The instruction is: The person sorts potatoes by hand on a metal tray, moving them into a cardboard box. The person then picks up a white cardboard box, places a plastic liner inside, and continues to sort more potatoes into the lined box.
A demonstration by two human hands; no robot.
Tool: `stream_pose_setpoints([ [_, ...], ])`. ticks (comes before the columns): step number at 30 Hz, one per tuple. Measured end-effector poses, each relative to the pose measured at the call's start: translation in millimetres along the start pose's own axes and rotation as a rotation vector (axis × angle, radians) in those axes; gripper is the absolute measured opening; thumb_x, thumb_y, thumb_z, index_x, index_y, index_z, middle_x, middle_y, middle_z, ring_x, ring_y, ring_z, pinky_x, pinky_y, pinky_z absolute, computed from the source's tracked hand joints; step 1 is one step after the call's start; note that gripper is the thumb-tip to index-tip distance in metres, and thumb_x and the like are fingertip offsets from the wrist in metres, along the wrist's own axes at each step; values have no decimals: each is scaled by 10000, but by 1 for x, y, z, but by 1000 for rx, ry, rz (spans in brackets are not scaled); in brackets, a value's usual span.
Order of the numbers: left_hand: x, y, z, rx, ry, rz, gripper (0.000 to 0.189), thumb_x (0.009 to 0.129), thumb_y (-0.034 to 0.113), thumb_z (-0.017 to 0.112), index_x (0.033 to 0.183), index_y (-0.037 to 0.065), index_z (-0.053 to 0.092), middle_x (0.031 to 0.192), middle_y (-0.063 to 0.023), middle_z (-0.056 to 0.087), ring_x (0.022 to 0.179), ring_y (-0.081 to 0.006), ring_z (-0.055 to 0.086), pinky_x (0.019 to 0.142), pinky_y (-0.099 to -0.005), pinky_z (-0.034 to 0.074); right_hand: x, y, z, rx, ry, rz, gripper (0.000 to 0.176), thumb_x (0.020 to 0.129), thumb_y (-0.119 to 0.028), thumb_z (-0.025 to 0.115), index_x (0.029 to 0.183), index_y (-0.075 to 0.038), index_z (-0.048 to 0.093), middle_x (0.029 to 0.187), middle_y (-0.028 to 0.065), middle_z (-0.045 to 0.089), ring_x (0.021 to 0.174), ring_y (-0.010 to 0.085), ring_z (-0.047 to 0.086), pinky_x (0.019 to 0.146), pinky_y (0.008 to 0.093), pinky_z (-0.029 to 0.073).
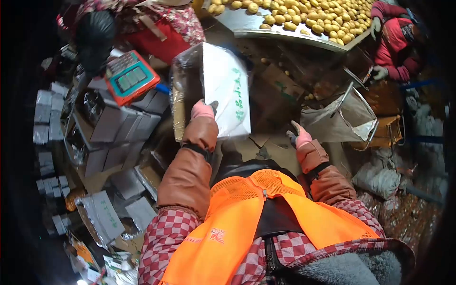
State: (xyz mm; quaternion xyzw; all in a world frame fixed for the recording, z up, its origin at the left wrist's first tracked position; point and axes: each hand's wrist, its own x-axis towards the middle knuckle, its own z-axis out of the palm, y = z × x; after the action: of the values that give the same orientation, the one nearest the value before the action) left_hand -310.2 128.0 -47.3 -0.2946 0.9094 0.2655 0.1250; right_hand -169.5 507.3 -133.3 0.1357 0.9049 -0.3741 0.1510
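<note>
My left hand [204,110], in a pink and grey glove, grips the near edge of a white cardboard box [226,90]. The box is tilted on its side, carries green handwriting and has a clear plastic liner [183,80] at its opening. My right hand [300,136], gloved the same way, is held out with fingers apart and nothing in it. Just right of that hand stands a pale cloth sack [327,124] on a metal frame, its mouth open.
Potatoes [327,19] cover a metal table [244,23] ahead. A red and teal weighing scale [132,78] sits on boxes at left. More boxes [107,216] lie lower left. One person [175,28] stands at the top, another [396,47] at the right. White sacks [377,179] lie at right.
</note>
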Motion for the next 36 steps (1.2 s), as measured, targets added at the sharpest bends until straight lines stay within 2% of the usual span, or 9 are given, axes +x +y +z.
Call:
stream_pose_setpoints([
  [6, 114, 41, 99, -404, -226, 110, 614, 866, 367, 710, 1388, 108, 516, 1324, -162, 590, 1306, -272, 507, 1060, -406, 421, 17, -12, 3, -2, 121, 30, 569, 844, -261, 755, 1362, -136, 555, 1242, 178, 646, 1165, 332, 610, 984, 367, 486],
  [8, 108, 65, 106, -43, -23, 73, 814, 821, 450, 720, 1509, 242, 336, 1530, -147, 375, 1388, -347, 392, 1101, -564, 336, 19, -17, 1, -16, 123, 124, 568, 849, -268, 749, 1365, -135, 551, 1236, 183, 647, 1166, 337, 610, 981, 368, 485],
  [10, 70, 70, 41, 206, 326, 322, 890, 781, 474, 750, 1522, 246, 312, 1549, -128, 348, 1434, -333, 321, 1097, -603, 313, 29, -29, -3, -32, 116, 137, 575, 853, -273, 746, 1376, -142, 545, 1247, 183, 644, 1175, 342, 607, 985, 364, 481],
  [12, 105, 19, 52, 282, 468, 267, 942, 772, 551, 732, 1539, 259, 270, 1568, -98, 315, 1460, -311, 269, 1123, -627, 246, 40, -46, -1, -97, 73, 192, 579, 853, -270, 747, 1380, -145, 542, 1251, 180, 644, 1179, 341, 606, 987, 364, 479],
  [14, 122, 6, 48, 14, -69, -128, 1012, 793, 623, 671, 1559, 167, 192, 1562, -151, 313, 1410, -386, 343, 1163, -528, 240, 53, -66, 3, -13, 85, 145, 564, 856, -275, 742, 1374, -160, 551, 1268, 168, 639, 1192, 330, 601, 998, 372, 478],
  [16, 172, -27, 104, -57, -269, -45, 1095, 707, 590, 785, 1510, 84, 238, 1466, -222, 450, 1355, -383, 428, 1107, -478, 344, 72, -80, 5, -12, 97, 124, 559, 857, -281, 742, 1372, -168, 555, 1275, 167, 635, 1197, 326, 598, 1004, 374, 476],
  [19, 174, -19, 84, -41, -293, -348, 1078, 693, 576, 807, 1483, 62, 283, 1332, -251, 570, 1254, -381, 539, 1065, -443, 400, 95, -116, -5, -78, 109, 125, 567, 850, -299, 749, 1369, -168, 560, 1280, 171, 631, 1206, 317, 595, 1010, 365, 471],
  [27, 198, 3, 94, 2, -231, -413, 964, 739, 529, 770, 1482, 104, 327, 1323, -235, 577, 1229, -384, 557, 1047, -459, 419, 156, -154, -65, 283, 111, 32, 487, 919, -67, 659, 1388, -41, 530, 1320, 117, 619, 1201, 164, 582, 1038, 288, 434],
  [36, 263, 91, 114, -4, -38, -444, 841, 791, 477, 728, 1481, 151, 377, 1312, -216, 585, 1201, -387, 577, 1025, -477, 440, 305, -157, -165, 468, 85, -200, 439, 949, -73, 616, 1380, -43, 543, 1287, 93, 641, 1177, 159, 598, 1005, 286, 458],
])
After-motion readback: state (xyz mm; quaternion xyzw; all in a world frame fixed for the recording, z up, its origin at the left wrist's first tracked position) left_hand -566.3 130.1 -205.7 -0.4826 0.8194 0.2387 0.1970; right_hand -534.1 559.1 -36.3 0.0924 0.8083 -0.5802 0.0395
